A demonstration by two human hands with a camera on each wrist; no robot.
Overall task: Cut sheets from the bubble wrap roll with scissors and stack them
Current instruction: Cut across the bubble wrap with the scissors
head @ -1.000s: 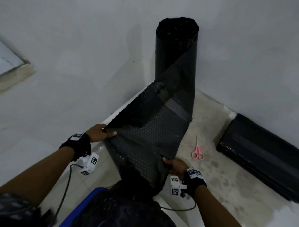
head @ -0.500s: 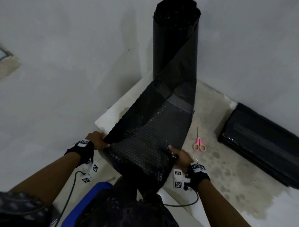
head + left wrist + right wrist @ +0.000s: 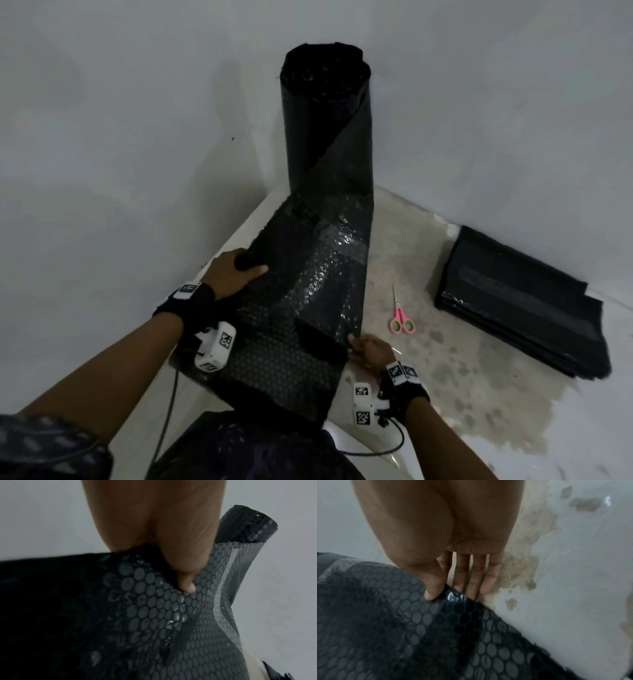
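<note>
Dim floor (image 3: pixel 445 359): both hands (image 3: pixel 233 274) (image 3: pixel 371 349) pinch the bubble wrap sheet (image 3: pixel 301 308) edges, fingers beneath hidden.

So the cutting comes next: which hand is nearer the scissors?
Right. The right hand holds the bubble wrap's right edge, just left of the scissors on the floor. The left hand grips the opposite edge, across the sheet.

No readable text, brand or number shows; the wrist markers (image 3: pixel 224 340) by both hands carry only black-and-white coded patterns.
</note>
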